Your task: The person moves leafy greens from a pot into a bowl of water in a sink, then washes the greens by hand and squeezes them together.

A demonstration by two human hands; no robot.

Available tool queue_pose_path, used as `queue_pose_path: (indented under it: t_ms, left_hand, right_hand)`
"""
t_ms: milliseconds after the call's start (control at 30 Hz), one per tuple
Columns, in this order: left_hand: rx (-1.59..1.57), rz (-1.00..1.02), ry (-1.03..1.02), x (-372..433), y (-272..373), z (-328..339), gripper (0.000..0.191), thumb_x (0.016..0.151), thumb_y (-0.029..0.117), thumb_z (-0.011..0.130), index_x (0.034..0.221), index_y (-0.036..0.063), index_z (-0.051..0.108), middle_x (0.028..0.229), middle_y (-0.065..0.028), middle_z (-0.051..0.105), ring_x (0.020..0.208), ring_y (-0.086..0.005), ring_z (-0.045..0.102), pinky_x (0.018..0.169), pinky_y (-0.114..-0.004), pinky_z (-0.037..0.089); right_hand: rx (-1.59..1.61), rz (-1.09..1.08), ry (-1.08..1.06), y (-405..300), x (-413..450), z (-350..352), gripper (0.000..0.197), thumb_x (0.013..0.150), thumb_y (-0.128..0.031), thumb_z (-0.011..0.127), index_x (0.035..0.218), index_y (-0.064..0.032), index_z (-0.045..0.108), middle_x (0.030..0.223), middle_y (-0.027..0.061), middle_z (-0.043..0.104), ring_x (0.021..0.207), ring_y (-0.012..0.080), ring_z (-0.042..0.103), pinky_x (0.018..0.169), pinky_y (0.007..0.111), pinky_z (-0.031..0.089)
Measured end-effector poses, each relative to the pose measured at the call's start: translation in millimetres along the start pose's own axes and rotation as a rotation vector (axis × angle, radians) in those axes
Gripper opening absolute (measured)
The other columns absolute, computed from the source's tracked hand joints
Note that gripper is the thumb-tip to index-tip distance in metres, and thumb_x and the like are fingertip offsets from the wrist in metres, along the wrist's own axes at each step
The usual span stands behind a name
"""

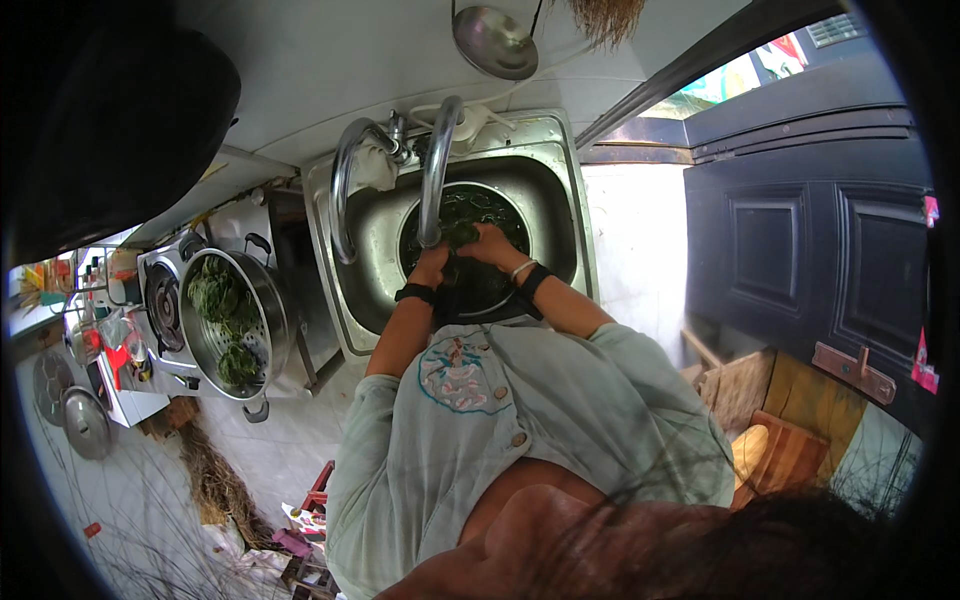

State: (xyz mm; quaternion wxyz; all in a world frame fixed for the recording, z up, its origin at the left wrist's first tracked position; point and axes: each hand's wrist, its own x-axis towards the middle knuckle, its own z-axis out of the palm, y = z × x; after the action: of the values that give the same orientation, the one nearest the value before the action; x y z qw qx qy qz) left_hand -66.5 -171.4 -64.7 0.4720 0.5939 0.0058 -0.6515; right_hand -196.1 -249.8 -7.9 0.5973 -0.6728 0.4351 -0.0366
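A round metal basin (523, 217) stands inside the steel sink (559, 202), holding dark water and wet leafy greens (472, 201). Over the basin, my right hand (491, 247) grips a small bunch of leafy greens (461, 234) between thumb and fingers. Close beside it, my left hand (431, 266) has its fingers bent next to the same bunch. The tip of a curved chrome spout (433, 180) covers part of that hand, so its grip is unclear. Dark bands circle both wrists.
A second curved spout (341, 187) arches over the sink's left side. Left of the sink, a perforated steamer pot (274, 300) holds greens (217, 300) beside a gas stove (163, 304). A ladle (495, 43) hangs above. Wooden boards (784, 457) stand right, below a dark door (795, 247).
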Motion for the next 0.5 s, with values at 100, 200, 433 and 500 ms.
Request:
queue_pose_path:
  t_ms: [100,200,433,500]
  left_hand:
    - [0.14,0.194,0.056,-4,-4,-3,0.034,0.078,0.021,0.053,0.106,0.0012,0.049,0.092,-0.0086,0.056,0.078,-0.0196,0.055,0.064,-0.031,0.045]
    - [0.51,0.444,0.134,-23,3,-6,0.03,0.076,0.024,0.055,0.092,-0.0017,0.057,0.077,-0.0067,0.059,0.067,-0.0177,0.056,0.057,-0.031,0.043]
    - [0.392,0.54,-0.02,-98,48,23,0.02,0.072,0.017,0.062,0.079,-0.0007,0.06,0.065,-0.0043,0.059,0.057,-0.008,0.053,0.053,-0.023,0.041]
    - [0.286,0.557,-0.018,-107,52,30,0.018,0.072,0.016,0.062,0.079,-0.0009,0.06,0.065,-0.005,0.059,0.057,-0.0092,0.053,0.053,-0.024,0.041]
  right_hand:
    - [0.25,-0.261,-0.02,-2,-13,-5,0.034,0.067,-0.021,0.067,0.094,-0.0024,0.058,0.085,0.0107,0.061,0.078,0.0183,0.058,0.07,0.026,0.044]
    - [0.124,-0.238,0.022,-29,-38,-24,0.032,0.07,-0.025,0.066,0.092,-0.0028,0.059,0.083,0.0097,0.062,0.075,0.0176,0.059,0.068,0.026,0.044]
    - [-0.04,-0.373,0.178,-37,-56,-32,0.031,0.067,-0.029,0.066,0.082,-0.0031,0.06,0.073,0.0156,0.058,0.067,0.0275,0.057,0.06,0.034,0.045]
    - [-0.261,-0.469,0.225,-31,-50,-29,0.027,0.063,-0.026,0.068,0.074,-0.0024,0.059,0.067,0.0177,0.055,0.064,0.0328,0.054,0.06,0.037,0.044]
